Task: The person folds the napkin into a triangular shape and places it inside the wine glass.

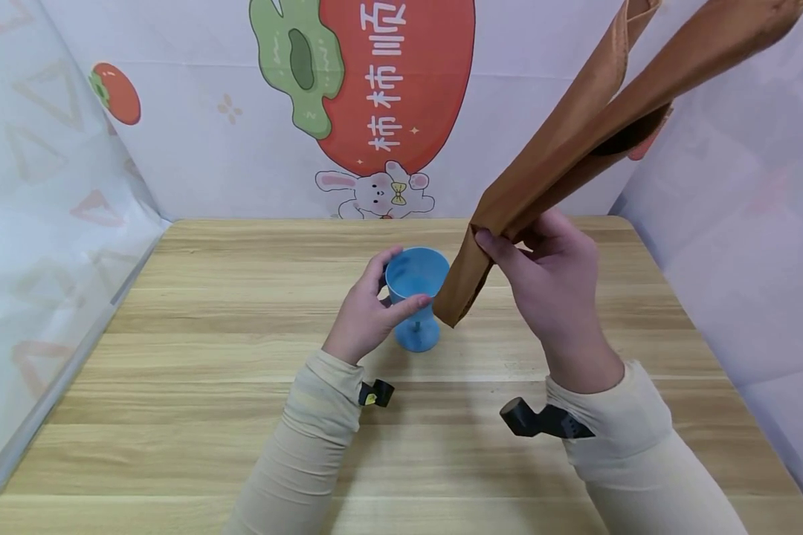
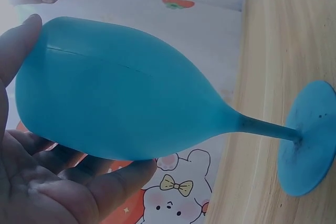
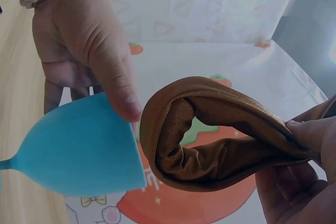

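Note:
A blue plastic goblet (image 1: 418, 271) stands upright on the wooden table, a little right of centre. My left hand (image 1: 368, 312) holds its bowl near the rim, thumb on the near side and fingers round the far side; the left wrist view shows the bowl (image 2: 121, 87) between them. Above the table to the right, my right hand (image 1: 555, 286) pinches a folded brown cloth (image 1: 569, 148) near its lower end. The cloth's lower tip comes close to the goblet's rim; in the right wrist view that end opens into a rounded loop (image 3: 226, 98). Some right fingers are hidden behind the cloth.
The wooden table (image 1: 194, 357) spreads out around the goblet. A white printed backdrop (image 1: 207, 163) with persimmon and rabbit drawings rises behind its far edge, and similar sheets hang at both sides. A black wrist camera (image 1: 523, 417) sits at each cuff.

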Demonstrator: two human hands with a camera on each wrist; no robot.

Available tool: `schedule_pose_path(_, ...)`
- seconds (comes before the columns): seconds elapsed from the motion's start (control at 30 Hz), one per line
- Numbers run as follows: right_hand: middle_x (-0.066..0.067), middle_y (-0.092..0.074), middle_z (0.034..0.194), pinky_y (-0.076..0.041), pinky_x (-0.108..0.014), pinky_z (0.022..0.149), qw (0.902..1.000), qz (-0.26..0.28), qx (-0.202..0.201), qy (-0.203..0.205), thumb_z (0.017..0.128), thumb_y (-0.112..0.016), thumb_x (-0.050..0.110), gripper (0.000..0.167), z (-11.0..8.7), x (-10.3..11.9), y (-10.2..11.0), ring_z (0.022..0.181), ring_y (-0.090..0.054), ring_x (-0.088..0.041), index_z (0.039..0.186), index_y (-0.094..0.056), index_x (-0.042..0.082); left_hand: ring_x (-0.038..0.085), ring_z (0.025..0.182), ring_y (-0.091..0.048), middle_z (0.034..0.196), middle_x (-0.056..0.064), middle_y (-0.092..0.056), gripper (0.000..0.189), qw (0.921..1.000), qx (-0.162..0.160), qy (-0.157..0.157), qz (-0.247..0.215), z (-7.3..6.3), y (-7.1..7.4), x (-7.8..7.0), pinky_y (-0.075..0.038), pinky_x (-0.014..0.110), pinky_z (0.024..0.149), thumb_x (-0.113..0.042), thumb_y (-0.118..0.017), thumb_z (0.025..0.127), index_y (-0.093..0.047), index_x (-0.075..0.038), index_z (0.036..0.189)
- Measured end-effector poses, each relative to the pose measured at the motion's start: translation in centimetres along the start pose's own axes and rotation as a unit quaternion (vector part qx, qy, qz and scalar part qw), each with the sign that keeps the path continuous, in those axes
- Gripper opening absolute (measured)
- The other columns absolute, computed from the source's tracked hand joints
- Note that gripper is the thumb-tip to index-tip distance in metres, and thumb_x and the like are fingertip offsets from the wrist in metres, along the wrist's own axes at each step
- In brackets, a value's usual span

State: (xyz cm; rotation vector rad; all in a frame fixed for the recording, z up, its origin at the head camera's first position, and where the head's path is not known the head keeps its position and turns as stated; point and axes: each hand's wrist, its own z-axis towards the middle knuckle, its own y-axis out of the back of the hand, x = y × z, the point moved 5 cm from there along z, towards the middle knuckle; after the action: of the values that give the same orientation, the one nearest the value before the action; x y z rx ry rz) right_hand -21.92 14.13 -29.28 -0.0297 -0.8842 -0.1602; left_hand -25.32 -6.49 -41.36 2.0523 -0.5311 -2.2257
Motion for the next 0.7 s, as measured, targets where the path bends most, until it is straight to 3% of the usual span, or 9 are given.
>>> schedule_pose_path(0.17,-0.01,-0.071,0.102,-0.058,-0.029,0.077,0.9998,0.017,0.001,0.006,0.084,-0.074,-0.011,0.031,0.3,0.2,-0.7,0.088,-0.067,-0.024,0.114,-0.069,-0.009,0.032,0.14,-0.041,0.154,0.005,-0.041,0.081,1.0,0.007,-0.004,0.001,0.0,0.1,-0.1,-0.042,0.054,0.105,-0.036,-0.08,0.087,-0.035,-0.022,0.154)
schedule_pose_path(0.37,-0.011,-0.07,0.103,-0.059,-0.031,0.079,0.9994,0.001,-0.003,0.033,0.086,-0.074,-0.006,0.028,0.7,0.2,-1.1,0.087,-0.068,-0.024,0.113,-0.067,-0.011,0.032,0.139,-0.042,0.153,0.006,-0.041,0.082,0.9999,0.011,-0.005,-0.002,0.0,0.2,-0.2,-0.043,0.053,0.105,-0.039,-0.08,0.086,-0.035,-0.024,0.153)
schedule_pose_path(0.7,-0.01,-0.07,0.098,-0.058,-0.029,0.069,0.9978,0.004,-0.046,0.048,0.086,-0.075,-0.003,0.024,1.5,-0.7,-2.0,0.075,-0.065,-0.023,0.109,-0.07,-0.008,0.025,0.136,-0.044,0.148,0.001,-0.046,0.082,0.9999,0.013,-0.007,-0.006,-0.1,0.1,-0.1,-0.041,0.052,0.108,-0.044,-0.08,0.085,-0.035,-0.026,0.152)
